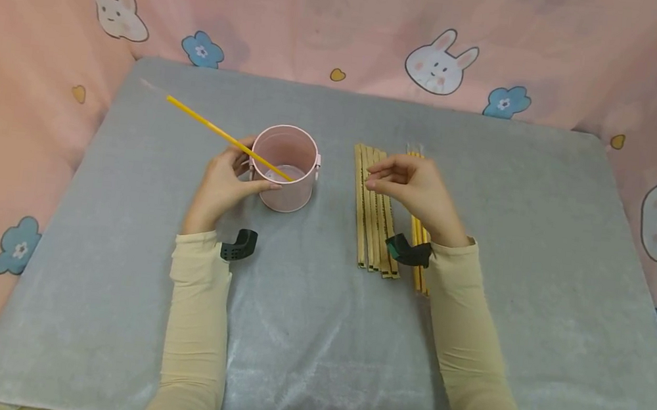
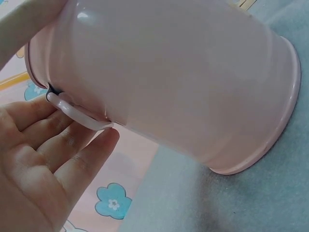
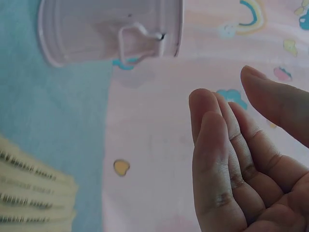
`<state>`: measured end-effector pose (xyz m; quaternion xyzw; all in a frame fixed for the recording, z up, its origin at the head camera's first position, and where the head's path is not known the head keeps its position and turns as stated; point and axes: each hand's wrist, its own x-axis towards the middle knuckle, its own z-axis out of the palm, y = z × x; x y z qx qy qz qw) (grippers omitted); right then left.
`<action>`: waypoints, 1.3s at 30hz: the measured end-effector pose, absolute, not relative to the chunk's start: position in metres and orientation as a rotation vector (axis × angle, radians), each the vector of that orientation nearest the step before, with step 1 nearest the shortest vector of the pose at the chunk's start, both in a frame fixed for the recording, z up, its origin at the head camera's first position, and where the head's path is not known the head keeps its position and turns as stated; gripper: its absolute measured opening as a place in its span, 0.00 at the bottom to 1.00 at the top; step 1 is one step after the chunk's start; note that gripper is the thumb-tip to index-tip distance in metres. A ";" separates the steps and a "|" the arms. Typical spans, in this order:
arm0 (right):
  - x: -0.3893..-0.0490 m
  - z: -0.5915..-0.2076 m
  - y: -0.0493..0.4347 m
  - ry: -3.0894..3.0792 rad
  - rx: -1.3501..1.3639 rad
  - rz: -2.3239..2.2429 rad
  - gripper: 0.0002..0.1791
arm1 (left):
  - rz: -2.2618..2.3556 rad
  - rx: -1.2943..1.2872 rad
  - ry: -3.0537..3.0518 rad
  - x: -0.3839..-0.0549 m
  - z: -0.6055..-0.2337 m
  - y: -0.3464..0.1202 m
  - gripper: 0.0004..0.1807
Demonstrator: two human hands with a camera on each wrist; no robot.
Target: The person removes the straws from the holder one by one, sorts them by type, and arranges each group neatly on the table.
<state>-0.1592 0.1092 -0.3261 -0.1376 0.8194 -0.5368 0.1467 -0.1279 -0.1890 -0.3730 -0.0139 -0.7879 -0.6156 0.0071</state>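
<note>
My left hand (image 1: pixel 220 185) grips a pink bucket (image 1: pixel 285 199) at its left side, thumb along the front rim. In the left wrist view, the fingers (image 2: pixel 77 174) lie by a handle loop (image 2: pixel 79 116) on the bucket. A thin yellow stick (image 1: pixel 211 126), with clear wrapper trailing past its upper end, leans inside the bucket and sticks out over the left rim. My right hand (image 1: pixel 419 190) hovers over slim brown paper packets (image 1: pixel 370 215), holding nothing. Its thumb and fingers stand apart in the right wrist view.
More yellow sticks (image 1: pixel 420 260) in clear wrappers lie right of the brown packets, partly hidden beneath my right hand and wrist. A grey cloth (image 1: pixel 292 333) covers the table. Pink patterned fabric (image 1: pixel 367 50) hangs behind and at both sides.
</note>
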 end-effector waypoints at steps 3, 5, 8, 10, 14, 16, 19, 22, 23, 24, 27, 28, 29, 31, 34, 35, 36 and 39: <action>-0.159 -0.323 0.100 2.343 -0.409 -1.566 0.13 | -1.901 -0.055 -2.466 -0.128 -0.373 -0.189 0.42; -0.159 -0.321 0.093 2.323 -0.418 -1.582 0.13 | -1.889 -0.065 -2.463 -0.128 -0.373 -0.189 0.42; -0.160 -0.319 0.084 2.277 -0.445 -1.618 0.12 | -1.888 -0.071 -2.463 -0.128 -0.373 -0.189 0.42; -0.161 -0.319 0.077 2.254 -0.474 -1.632 0.12 | -1.895 -0.073 -2.463 -0.128 -0.373 -0.188 0.42; -0.161 -0.319 0.065 2.255 -0.549 -1.632 0.11 | -1.904 -0.069 -2.463 -0.127 -0.373 -0.188 0.42; -0.162 -0.318 0.058 2.251 -0.571 -1.631 0.11 | -1.905 -0.069 -2.460 -0.127 -0.373 -0.188 0.42; -0.162 -0.317 0.050 2.236 -0.607 -1.631 0.11 | -1.893 -0.067 -2.464 -0.127 -0.373 -0.189 0.41; -0.162 -0.316 0.042 2.222 -0.644 -1.625 0.11 | -1.885 -0.061 -2.477 -0.127 -0.373 -0.189 0.42; -0.161 -0.315 0.040 2.221 -0.656 -1.624 0.10 | -1.890 -0.059 -2.478 -0.127 -0.373 -0.189 0.42; -0.161 -0.315 0.038 2.217 -0.666 -1.625 0.10 | -1.894 -0.055 -2.479 -0.128 -0.373 -0.189 0.42; -0.161 -0.316 0.031 2.201 -0.700 -1.635 0.10 | -1.905 -0.055 -2.479 -0.128 -0.372 -0.189 0.42; -0.161 -0.316 0.029 2.191 -0.706 -1.644 0.10 | -1.904 -0.058 -2.476 -0.127 -0.372 -0.189 0.42; -0.161 -0.316 0.027 2.177 -0.709 -1.654 0.10 | -1.901 -0.062 -2.475 -0.127 -0.372 -0.189 0.42; -0.161 -0.317 0.023 2.150 -0.713 -1.671 0.09 | -1.887 -0.071 -2.476 -0.127 -0.371 -0.188 0.42; -0.161 -0.317 0.016 2.132 -0.710 -1.678 0.10 | -1.889 -0.077 -2.468 -0.127 -0.371 -0.188 0.42; -0.162 -0.318 0.014 2.131 -0.715 -1.680 0.10 | -1.893 -0.075 -2.467 -0.127 -0.371 -0.188 0.42; -0.162 -0.318 0.012 2.131 -0.718 -1.681 0.10 | -1.897 -0.073 -2.466 -0.127 -0.371 -0.189 0.42; -0.164 -0.320 0.005 2.124 -0.722 -1.695 0.11 | -1.909 -0.064 -2.468 -0.127 -0.371 -0.189 0.42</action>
